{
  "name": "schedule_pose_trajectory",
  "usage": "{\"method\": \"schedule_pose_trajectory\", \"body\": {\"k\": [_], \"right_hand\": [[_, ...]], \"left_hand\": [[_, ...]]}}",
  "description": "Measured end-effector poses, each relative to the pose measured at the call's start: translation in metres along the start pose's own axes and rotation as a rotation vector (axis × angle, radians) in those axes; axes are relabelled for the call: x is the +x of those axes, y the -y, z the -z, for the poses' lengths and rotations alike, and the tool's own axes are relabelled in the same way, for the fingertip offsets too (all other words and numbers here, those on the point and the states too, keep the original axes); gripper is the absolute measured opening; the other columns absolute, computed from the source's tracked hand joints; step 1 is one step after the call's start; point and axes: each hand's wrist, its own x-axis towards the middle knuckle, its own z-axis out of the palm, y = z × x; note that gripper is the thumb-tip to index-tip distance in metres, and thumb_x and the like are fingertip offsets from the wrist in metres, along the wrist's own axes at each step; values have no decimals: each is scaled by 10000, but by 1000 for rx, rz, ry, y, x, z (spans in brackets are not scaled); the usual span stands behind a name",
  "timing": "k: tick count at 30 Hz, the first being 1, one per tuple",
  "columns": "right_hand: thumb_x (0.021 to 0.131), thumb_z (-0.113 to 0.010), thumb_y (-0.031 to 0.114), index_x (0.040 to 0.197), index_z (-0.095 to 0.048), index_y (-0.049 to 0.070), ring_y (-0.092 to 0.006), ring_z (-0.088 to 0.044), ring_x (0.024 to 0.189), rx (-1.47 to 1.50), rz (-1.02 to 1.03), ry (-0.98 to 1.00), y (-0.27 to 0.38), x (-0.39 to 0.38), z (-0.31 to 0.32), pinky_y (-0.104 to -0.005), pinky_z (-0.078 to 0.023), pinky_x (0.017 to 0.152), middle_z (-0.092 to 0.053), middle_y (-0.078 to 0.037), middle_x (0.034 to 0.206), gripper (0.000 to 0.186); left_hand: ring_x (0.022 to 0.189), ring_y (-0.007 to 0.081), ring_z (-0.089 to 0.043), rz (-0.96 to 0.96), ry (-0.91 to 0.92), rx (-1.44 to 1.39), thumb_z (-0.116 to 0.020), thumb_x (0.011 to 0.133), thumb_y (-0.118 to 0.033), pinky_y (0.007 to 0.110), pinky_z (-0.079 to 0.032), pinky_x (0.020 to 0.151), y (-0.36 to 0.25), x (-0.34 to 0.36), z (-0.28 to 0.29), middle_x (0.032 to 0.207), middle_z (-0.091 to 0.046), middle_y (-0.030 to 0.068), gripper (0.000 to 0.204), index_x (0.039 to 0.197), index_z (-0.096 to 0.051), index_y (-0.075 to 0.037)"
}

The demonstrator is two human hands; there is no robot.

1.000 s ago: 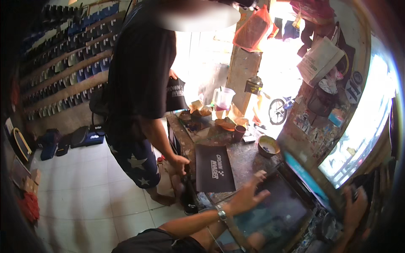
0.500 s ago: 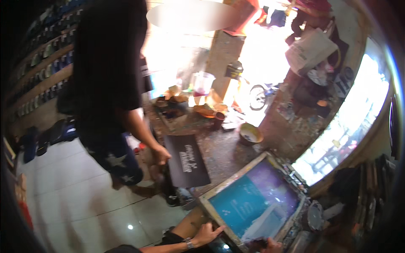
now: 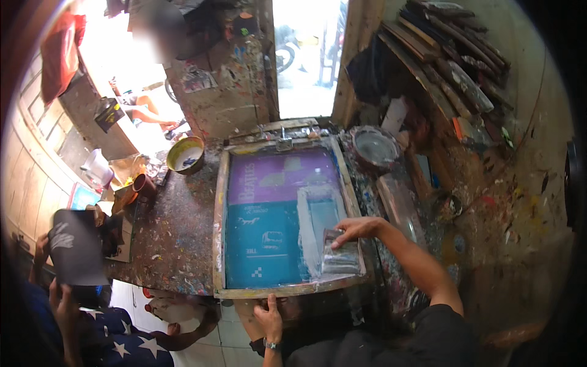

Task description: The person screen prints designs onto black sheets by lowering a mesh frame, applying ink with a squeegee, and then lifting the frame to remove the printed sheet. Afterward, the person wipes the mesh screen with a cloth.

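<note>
- Head view puts my right hand (image 3: 358,227) closed over the top of a squeegee (image 3: 339,252), fingers curled round it, with the blade down on the mesh near the lower right corner of the printing screen (image 3: 278,214).
- My left hand (image 3: 268,318) grips the near edge of the wooden frame (image 3: 219,220), thumb on top and fingers hidden beneath.
- A pale band of ink (image 3: 318,211) runs from the middle of the screen toward the squeegee, so I judge a pull along the right-hand part about finished; the teal and purple areas to its left look unswept, and whether they need a pass I cannot tell.
- The screen lies flat on the paint-spattered desk (image 3: 174,244), hinged at its far side.
- Farther out stand a yellow bowl (image 3: 185,154) at the far left, a round tin of grey ink (image 3: 374,147) at the far right, and a stack of spare frames (image 3: 446,55) leaning on the wall.
- At the left a co-worker's hand (image 3: 61,296) holds a dark printed sheet (image 3: 76,254).
- Half a second earlier the view looked from farther left, my left hand lay open below the frame, the right was barely visible, and the co-worker stood at the desk's far side by that sheet, then lying flat.
</note>
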Motion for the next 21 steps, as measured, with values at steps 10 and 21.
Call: {"method": "schedule_pose_trajectory", "body": {"k": [10,21], "right_hand": [[898,-770,327,1318,-614,70,-226,-619,1165,1218,57,-809,-32,-85,-90,-453,-508,942,-666,-84,1235,517],[894,-762,430,1354,-613,152,-223,-519,1245,1467,136,-818,-59,-66,-101,-538,-360,1035,-607,-34,1350,558]], "left_hand": [[656,269,-729,182,151,47,-559,1055,-294,382,-631,624,-17,2,15,806,-678,222,401,905,-399,42],[795,236,-650,173,110,359,-627,1014,-399,379,-537,730,17,9,30,879,-664,195,510,799,-424,17]]}}
